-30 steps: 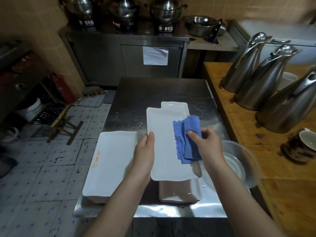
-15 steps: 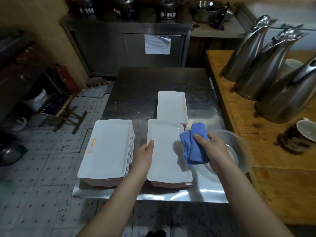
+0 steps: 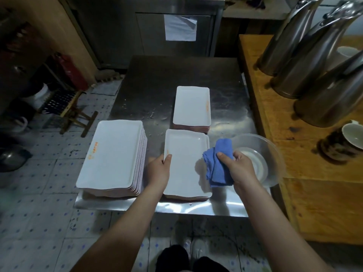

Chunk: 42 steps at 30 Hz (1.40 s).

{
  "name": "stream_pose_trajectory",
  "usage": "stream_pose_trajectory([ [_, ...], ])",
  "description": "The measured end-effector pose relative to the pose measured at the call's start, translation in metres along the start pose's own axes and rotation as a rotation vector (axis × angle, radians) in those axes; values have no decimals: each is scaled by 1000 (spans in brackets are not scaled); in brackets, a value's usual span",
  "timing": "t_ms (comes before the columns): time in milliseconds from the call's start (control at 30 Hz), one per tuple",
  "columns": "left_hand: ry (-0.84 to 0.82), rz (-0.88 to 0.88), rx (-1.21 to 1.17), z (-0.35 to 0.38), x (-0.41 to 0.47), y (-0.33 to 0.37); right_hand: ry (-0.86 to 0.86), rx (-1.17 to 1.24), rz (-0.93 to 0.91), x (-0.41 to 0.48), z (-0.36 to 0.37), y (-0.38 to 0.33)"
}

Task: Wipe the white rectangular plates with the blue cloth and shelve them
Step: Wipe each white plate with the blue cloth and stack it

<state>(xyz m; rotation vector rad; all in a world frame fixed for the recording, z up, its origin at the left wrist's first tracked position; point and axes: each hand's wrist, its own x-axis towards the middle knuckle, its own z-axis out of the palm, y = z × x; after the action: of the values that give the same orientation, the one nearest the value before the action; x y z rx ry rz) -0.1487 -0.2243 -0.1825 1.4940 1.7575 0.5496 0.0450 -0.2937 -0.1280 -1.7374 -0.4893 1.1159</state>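
Hands sit at the near edge of the worktop (image 3: 196, 210), one on each side of the nearest plate (image 3: 184, 173), which tops a short stack right in front of the person. The left hand (image 3: 159, 170) holds that plate by its left long rim, thumb on top and the other fingers out of sight under the edge. The right hand (image 3: 241, 168) has its fingers curled round the bunched blue cloth (image 3: 217, 167), which hangs at the plate's right rim; whether it touches the surface or hovers just above cannot be told. The plate's long axis runs straight away from the person, so the cloth lies across the short width from the left hand. By my judgement the coming wipe sweeps leftward from that right rim and then along the length, with the left hand bracing. Just right of the cloth stands a clear bowl (image 3: 274, 152). Just beside the held plate on its left, a taller stack of plates (image 3: 114, 154) lies with the same axis. Beyond, a third stack (image 3: 191, 105) sits close against the near stack's far end. No shelf is in view, so shelving looks like a later step.
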Motion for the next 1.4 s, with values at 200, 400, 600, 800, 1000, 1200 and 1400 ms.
stream_pose_trajectory([
  [200, -28, -7, 99, 8, 4, -4, -28, 18, 0, -3, 0, 4],
  [400, -90, -40, 27, 12, 8, -5, -45, 21, 22, -5, -4, 6],
  [600, -114, -147, -121, 11, 11, -6, -53, 36, 26, -3, -10, 2],
  [800, 1, -130, -110, 2, 26, 13, -69, 123, 14, 9, -11, -17],
  [1000, 32, -94, -143, -4, 72, 44, -81, 154, -23, 40, 6, -48],
  [1200, 29, -152, -166, 12, 143, 78, -58, 139, 25, 85, 29, -70],
  [1400, -32, -129, -116, 35, 199, 99, -2, 156, 57, 128, 50, -81],
])
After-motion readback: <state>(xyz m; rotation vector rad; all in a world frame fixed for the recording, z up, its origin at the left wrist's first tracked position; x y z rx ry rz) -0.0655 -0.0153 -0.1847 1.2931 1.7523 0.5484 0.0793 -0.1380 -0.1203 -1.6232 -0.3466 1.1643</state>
